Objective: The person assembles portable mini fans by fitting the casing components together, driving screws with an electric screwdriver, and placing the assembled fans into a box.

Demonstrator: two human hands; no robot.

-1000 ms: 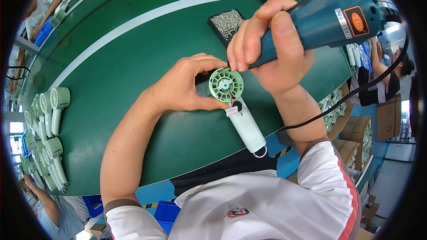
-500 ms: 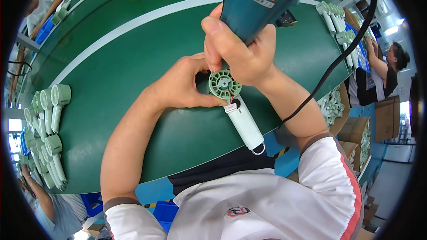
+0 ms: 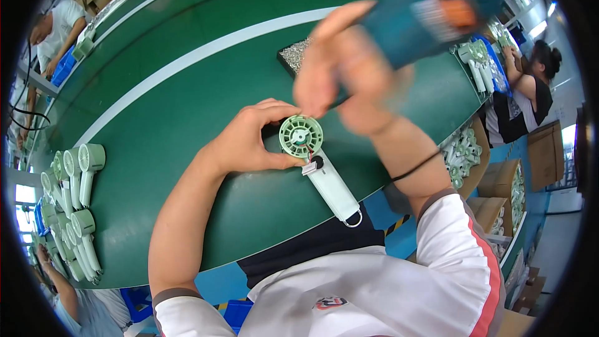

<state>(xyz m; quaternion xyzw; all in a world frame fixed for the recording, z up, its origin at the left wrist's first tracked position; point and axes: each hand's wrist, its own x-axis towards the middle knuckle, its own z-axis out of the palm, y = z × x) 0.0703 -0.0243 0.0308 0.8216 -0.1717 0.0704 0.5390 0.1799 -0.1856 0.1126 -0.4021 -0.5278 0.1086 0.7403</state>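
Note:
A handheld fan (image 3: 334, 190), with a white handle and a round pale green head, lies on the green work surface in front of me. Its head is uncovered, showing a ring of slots, a hub and thin wires. My left hand (image 3: 253, 138) grips the head from the left, thumb below and fingers above. In my right hand (image 3: 349, 78) is a teal electric screwdriver (image 3: 415, 19), smeared by motion and raised up and right of the fan. The tool's tip is hidden behind my fingers. Beyond that hand sits a black tray of small screws (image 3: 292, 56).
Several similar fans (image 3: 75, 175) stand and lie at the left edge, and more (image 3: 477, 65) at the far right. A black cord crosses my right forearm. Cardboard boxes (image 3: 493, 181) with parts stand at the right. Other people work around the surface.
My right hand has lifted the electric screwdriver away from the fan head, up and to the right, uncovering the screw tray. My left hand still holds the fan.

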